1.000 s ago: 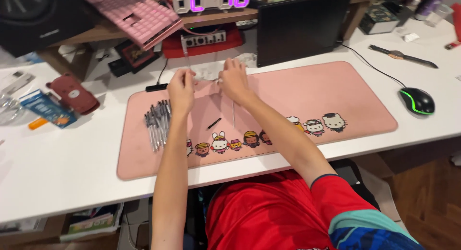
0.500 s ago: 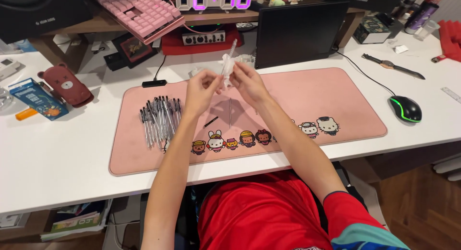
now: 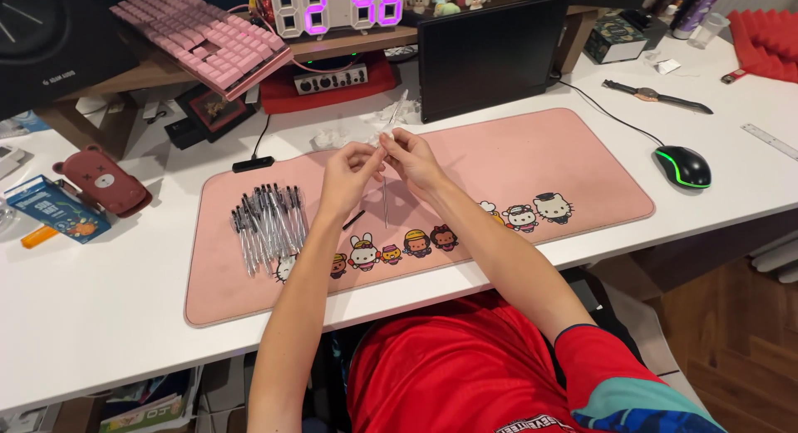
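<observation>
Both my hands meet above the pink desk mat [image 3: 573,150], fingertips pinched together. My right hand [image 3: 413,156] grips a clear pen barrel [image 3: 397,110] that points up and away. A thin ink refill [image 3: 385,202] hangs straight down from the pinch, and my left hand [image 3: 350,174] holds it at the top. Under my left wrist a small black pen part [image 3: 353,220] lies on the mat. To the left of my hands a pile of several clear pens [image 3: 266,221] rests on the mat.
A black mouse [image 3: 682,166] sits right of the mat, a dark laptop [image 3: 492,55] behind it. Crumpled clear wrappers [image 3: 334,138] lie at the mat's far edge. A brown bear-shaped case [image 3: 103,184], a blue carton [image 3: 56,209], a pink keyboard [image 3: 204,38] and a wristwatch [image 3: 657,95] lie around.
My hands have lifted off the mat with the pen and drawn together. The thin refill now hangs below my fingers. The view has shifted slightly.
</observation>
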